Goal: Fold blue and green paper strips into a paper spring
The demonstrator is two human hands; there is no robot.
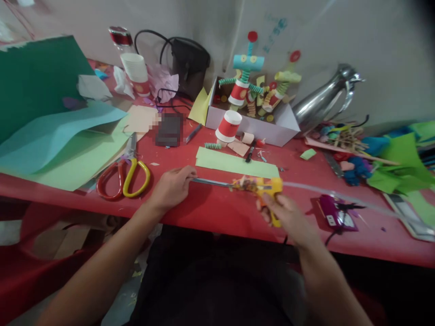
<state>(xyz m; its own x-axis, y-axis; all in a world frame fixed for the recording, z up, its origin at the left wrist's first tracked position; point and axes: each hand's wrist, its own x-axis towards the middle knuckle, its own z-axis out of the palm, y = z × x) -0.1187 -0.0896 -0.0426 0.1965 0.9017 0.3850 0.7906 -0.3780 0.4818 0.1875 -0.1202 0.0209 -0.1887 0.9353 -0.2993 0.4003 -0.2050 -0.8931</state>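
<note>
My right hand (280, 210) grips a yellow hot glue gun (267, 184) with its nozzle pointing left. A long clear glue stick (316, 186) sticks out of its back end. Closed in a pinch, my left hand (175, 188) holds one end of a thin grey-blue strip (212, 181). The strip's other end meets the nozzle area; blur hides whether they touch. Just beyond lies a pale green paper strip (234, 163). Behind it are a red and white paper cup (229, 126), upside down, and a small green paper spring (213, 146).
Scissors (124, 179) with red and yellow handles lie at left beside coloured paper sheets (68, 149). A white box (253, 123) holds paper-cup figures. A metal jug (324, 97), a purple box-like item (336, 213) and craft scraps (356, 167) are at right.
</note>
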